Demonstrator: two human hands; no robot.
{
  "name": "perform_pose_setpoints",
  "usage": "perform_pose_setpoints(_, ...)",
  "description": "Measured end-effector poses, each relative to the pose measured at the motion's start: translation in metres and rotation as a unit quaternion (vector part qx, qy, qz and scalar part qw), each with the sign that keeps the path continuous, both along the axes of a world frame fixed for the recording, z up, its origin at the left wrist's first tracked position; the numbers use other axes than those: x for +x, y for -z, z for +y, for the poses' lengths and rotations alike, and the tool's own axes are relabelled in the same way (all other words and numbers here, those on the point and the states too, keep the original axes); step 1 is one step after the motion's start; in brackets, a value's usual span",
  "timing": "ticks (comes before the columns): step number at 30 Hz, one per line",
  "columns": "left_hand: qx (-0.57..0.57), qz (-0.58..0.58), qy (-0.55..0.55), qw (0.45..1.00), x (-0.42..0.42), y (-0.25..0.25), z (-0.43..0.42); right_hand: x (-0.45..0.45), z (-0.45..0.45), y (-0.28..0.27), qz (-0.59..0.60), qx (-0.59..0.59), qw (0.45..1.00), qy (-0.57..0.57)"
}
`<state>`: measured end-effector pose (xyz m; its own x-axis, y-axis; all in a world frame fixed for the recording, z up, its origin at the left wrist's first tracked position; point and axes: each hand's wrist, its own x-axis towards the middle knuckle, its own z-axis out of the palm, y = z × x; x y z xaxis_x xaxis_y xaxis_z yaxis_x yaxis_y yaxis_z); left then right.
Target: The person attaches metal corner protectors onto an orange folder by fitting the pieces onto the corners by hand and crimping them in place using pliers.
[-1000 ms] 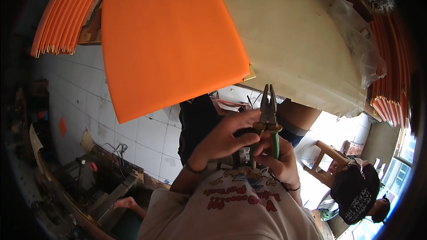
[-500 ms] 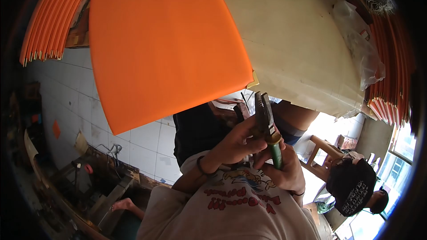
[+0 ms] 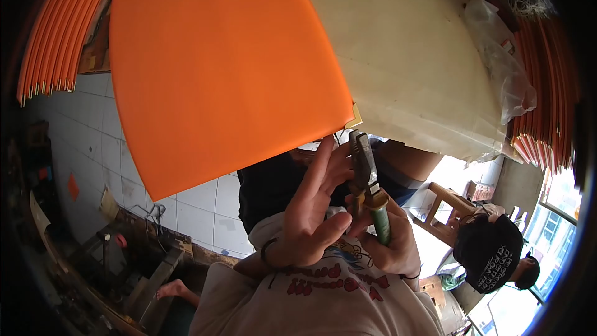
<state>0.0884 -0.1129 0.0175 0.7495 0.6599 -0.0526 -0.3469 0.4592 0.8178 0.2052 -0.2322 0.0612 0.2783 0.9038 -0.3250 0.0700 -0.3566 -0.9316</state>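
My right hand (image 3: 398,242) is clamped on the pliers (image 3: 365,165), their nose pointing ahead of my grip, near the gold corner piece (image 3: 357,117) at the orange panel (image 3: 230,81). My left hand (image 3: 309,214), alongside, is spread; panel contact cannot be confirmed.

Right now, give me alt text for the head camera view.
The person's right grip holds green-handled pliers near the gold-coloured corner piece of an orange panel; the left grip is open beside them. A tan surface adjoins the panel.
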Motion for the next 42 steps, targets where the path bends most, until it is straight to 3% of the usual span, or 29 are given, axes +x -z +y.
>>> perform_pose_setpoints(4, -0.102, -0.041, 0.049, 0.993, -0.002, -0.011, 0.003, 0.003, -0.002, 0.0, -0.021, 0.009, 1.0, -0.001)
perform_pose_setpoints(7, -0.164, -0.162, 0.101, 0.968, -0.005, -0.006, 0.007, 0.003, -0.004, -0.002, -0.012, 0.007, 1.0, 0.006)
perform_pose_setpoints(13, -0.184, -0.198, 0.113, 0.956, -0.005, -0.01, 0.004, 0.008, -0.011, 0.002, 0.024, 0.004, 1.0, 0.012)
perform_pose_setpoints(26, -0.167, -0.23, 0.079, 0.955, 0.003, -0.011, -0.003, 0.016, -0.015, 0.004, 0.005, 0.03, 1.0, 0.003)
perform_pose_setpoints(31, -0.127, -0.197, 0.028, 0.972, 0.005, -0.009, 0.015, 0.014, -0.028, 0.016, 0.11, 0.1, 0.987, 0.068)
perform_pose_setpoints(36, -0.184, -0.196, -0.028, 0.963, 0.016, -0.01, 0.022, 0.013, -0.021, 0.011, 0.089, 0.11, 0.99, 0.025)
perform_pose_setpoints(42, -0.216, -0.156, 0.026, 0.964, 0.019, -0.014, 0.039, 0.004, -0.004, -0.004, 0.022, 0.045, 0.999, 0.008)
